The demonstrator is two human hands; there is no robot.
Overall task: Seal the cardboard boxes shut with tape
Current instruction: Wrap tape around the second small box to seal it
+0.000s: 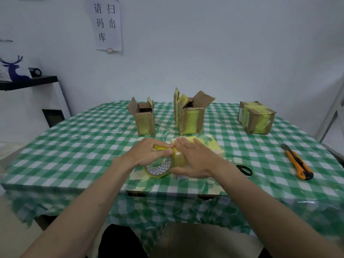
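Counter (74, 146) covered with a green-and-white checked cloth. Near the middle of it, a low box (210, 147) lies flat, its top coated in yellowish tape.

Left hand (149, 152): fingers curled over the tape roll (158, 169), gripping it from above; the roll stands on edge just left of the box, touching its left side. A short strip of tape runs from the roll up onto the box's left top edge.

Right hand (193, 159): fingers fairly straight, palm down, pressing on the top and near-left part of the box; thumb lies along the near side. Fingertips of both hands meet at the tape strip.

Far side of counter: small open box (145, 120) at far left-centre, flaps up; larger open box (190, 118) just right of it, flaps up; closed taped box (256, 117) well apart at far right.

Right of the hands: black scissors handle (244, 170) near the right forearm; orange utility knife (297, 162) further right.
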